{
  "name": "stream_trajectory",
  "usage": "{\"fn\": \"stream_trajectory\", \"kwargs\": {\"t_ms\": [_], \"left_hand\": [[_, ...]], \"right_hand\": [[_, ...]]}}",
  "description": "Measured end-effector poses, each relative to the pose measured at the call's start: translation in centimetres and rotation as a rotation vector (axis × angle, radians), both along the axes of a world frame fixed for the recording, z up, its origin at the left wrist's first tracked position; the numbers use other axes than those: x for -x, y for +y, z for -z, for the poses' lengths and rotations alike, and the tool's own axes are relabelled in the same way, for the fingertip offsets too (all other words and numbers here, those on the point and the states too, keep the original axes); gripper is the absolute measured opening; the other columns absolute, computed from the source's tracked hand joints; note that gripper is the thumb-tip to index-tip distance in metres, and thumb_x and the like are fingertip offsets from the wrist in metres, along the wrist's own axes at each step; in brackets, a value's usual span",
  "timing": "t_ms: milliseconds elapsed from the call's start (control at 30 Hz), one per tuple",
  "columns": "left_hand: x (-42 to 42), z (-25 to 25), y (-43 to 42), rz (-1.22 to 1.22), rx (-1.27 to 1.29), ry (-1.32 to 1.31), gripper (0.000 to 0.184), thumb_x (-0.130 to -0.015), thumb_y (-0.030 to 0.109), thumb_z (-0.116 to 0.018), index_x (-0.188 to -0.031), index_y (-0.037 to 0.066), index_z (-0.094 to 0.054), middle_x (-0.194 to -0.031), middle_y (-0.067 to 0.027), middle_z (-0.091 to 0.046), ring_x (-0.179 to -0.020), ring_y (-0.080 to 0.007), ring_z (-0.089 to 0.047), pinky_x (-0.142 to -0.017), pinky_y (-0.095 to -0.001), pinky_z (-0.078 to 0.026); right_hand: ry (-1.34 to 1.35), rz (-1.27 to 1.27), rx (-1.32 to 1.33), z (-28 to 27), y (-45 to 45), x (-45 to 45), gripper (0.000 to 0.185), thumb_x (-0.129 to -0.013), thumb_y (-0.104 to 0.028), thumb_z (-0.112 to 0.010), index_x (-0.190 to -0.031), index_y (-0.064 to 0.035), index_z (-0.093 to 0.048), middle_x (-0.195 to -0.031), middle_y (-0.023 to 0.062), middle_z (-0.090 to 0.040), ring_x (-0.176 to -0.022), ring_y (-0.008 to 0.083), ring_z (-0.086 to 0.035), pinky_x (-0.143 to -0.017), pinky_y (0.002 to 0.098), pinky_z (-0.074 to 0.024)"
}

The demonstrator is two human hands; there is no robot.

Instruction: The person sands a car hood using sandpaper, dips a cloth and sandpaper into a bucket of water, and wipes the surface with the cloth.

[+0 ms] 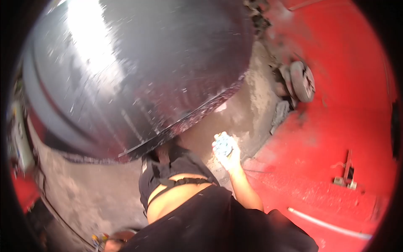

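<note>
Right hand: closed around a crumpled pale-blue bundle [223,145], the grip [226,152] filled, just right of centre.
Left hand: cannot tell its grip.
Panel: dark, glossy and curved [168,54], glare streaking the upper left.
Right side: red surface [336,126] beside a wheel [303,82]; pale rod [329,224] at lower right.
</note>
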State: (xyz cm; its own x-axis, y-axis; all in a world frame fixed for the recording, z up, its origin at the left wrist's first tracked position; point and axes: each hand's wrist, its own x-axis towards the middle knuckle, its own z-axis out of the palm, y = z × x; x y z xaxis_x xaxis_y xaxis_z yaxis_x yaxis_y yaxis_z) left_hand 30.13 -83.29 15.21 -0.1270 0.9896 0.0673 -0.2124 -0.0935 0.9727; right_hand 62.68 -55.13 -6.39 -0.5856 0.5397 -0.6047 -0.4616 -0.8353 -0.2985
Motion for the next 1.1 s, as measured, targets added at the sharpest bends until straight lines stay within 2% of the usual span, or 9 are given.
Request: {"fn": "stream_trajectory", "kwargs": {"t_ms": [33, 267, 367, 400, 467, 533, 867, 1000, 1100], "left_hand": [[0.3, 0.1, 0.8, 0.026, 0.007, 0.003, 0.020, -0.100, 0.009, -0.074, -0.115, -0.002, -0.078, -0.099, -0.0100, -0.081, -0.095, -0.0221, -0.074, -0.085, -0.0391, -0.061], [0.7, 0.7, 4.8, 0.157, -0.001, -0.020, 0.019, -0.099, 0.011, -0.073, -0.112, -0.002, -0.078, -0.096, -0.0108, -0.080, -0.092, -0.0244, -0.074, -0.083, -0.0398, -0.061], [0.1, 0.6, 5.1, 0.198, -0.042, -0.028, 0.019, -0.099, 0.012, -0.073, -0.111, -0.002, -0.078, -0.094, -0.0111, -0.080, -0.090, -0.0254, -0.074, -0.082, -0.0401, -0.061], [-0.3, 0.4, 5.2, 0.203, -0.055, -0.042, 0.019, -0.099, 0.012, -0.073, -0.111, -0.002, -0.078, -0.094, -0.0112, -0.080, -0.089, -0.0257, -0.074, -0.082, -0.0402, -0.061], [-1.2, 0.1, 5.8, 0.202, -0.084, -0.070, 0.018, -0.099, 0.012, -0.073, -0.110, -0.002, -0.078, -0.093, -0.0114, -0.080, -0.088, -0.0264, -0.074, -0.081, -0.0404, -0.061], [-1.6, 0.1, 6.9, 0.215, -0.119, -0.082, 0.018, -0.098, 0.013, -0.073, -0.109, -0.002, -0.078, -0.092, -0.0116, -0.079, -0.087, -0.0270, -0.074, -0.081, -0.0406, -0.061], [-3.2, -0.6, 8.1, 0.243, -0.162, -0.113, 0.018, -0.097, 0.015, -0.073, -0.105, -0.001, -0.078, -0.087, -0.0127, -0.078, -0.082, -0.0303, -0.075, -0.078, -0.0417, -0.060], [-4.6, -1.4, 9.1, 0.206, -0.218, -0.169, 0.018, -0.097, 0.016, -0.073, -0.103, -0.001, -0.077, -0.085, -0.0131, -0.078, -0.080, -0.0317, -0.075, -0.076, -0.0421, -0.060], [-6.0, -1.1, 9.9, 0.192, -0.254, -0.197, 0.019, -0.097, 0.016, -0.073, -0.102, -0.001, -0.077, -0.084, -0.0135, -0.078, -0.078, -0.0326, -0.075, -0.075, -0.0424, -0.060]], "right_hand": [[-0.115, 0.030, 0.021, 0.2, -0.3, -0.3, 0.041, -0.111, -0.041, -0.060, -0.144, -0.0181, -0.068, -0.141, 0.0162, -0.072, -0.108, 0.0393, -0.073, -0.089, 0.0509, -0.0643], [-0.183, 0.105, 0.032, -0.1, -1.3, -0.3, 0.042, -0.113, -0.043, -0.059, -0.147, -0.0195, -0.066, -0.143, 0.0153, -0.071, -0.109, 0.0386, -0.072, -0.089, 0.0512, -0.0635], [-0.053, 0.107, 0.031, 1.6, -1.1, -1.2, 0.041, -0.113, -0.042, -0.058, -0.146, -0.0204, -0.067, -0.143, 0.0148, -0.071, -0.109, 0.0390, -0.072, -0.090, 0.0510, -0.0636], [-0.136, 0.102, 0.026, 1.0, -1.1, -0.7, 0.039, -0.113, -0.043, -0.060, -0.145, -0.0228, -0.068, -0.136, 0.0108, -0.074, -0.109, 0.0365, -0.073, -0.088, 0.0503, -0.0647], [-0.209, 0.124, 0.094, 1.2, -0.7, -0.9, 0.037, -0.113, -0.042, -0.059, -0.143, -0.0227, -0.069, -0.136, 0.0116, -0.074, -0.109, 0.0370, -0.074, -0.089, 0.0511, -0.0651], [-0.053, 0.056, 0.045, 2.3, -0.4, -1.5, 0.036, -0.113, -0.041, -0.060, -0.142, -0.0220, -0.068, -0.136, 0.0128, -0.074, -0.109, 0.0376, -0.074, -0.089, 0.0530, -0.0645], [-0.147, 0.021, 0.024, 0.1, 0.9, 0.4, 0.034, -0.111, -0.040, -0.062, -0.137, -0.0193, -0.070, -0.137, 0.0144, -0.072, -0.107, 0.0370, -0.072, -0.088, 0.0499, -0.0637], [-0.056, -0.013, 0.029, -2.0, 1.3, 1.1, 0.034, -0.109, -0.033, -0.064, -0.135, -0.0115, -0.070, -0.138, 0.0199, -0.070, -0.111, 0.0376, -0.069, -0.094, 0.0485, -0.0625], [-0.107, -0.021, 0.016, -2.0, 1.9, 0.2, 0.043, -0.111, -0.034, -0.062, -0.146, -0.0098, -0.065, -0.146, 0.0188, -0.067, -0.117, 0.0380, -0.068, -0.097, 0.0479, -0.0626]]}}
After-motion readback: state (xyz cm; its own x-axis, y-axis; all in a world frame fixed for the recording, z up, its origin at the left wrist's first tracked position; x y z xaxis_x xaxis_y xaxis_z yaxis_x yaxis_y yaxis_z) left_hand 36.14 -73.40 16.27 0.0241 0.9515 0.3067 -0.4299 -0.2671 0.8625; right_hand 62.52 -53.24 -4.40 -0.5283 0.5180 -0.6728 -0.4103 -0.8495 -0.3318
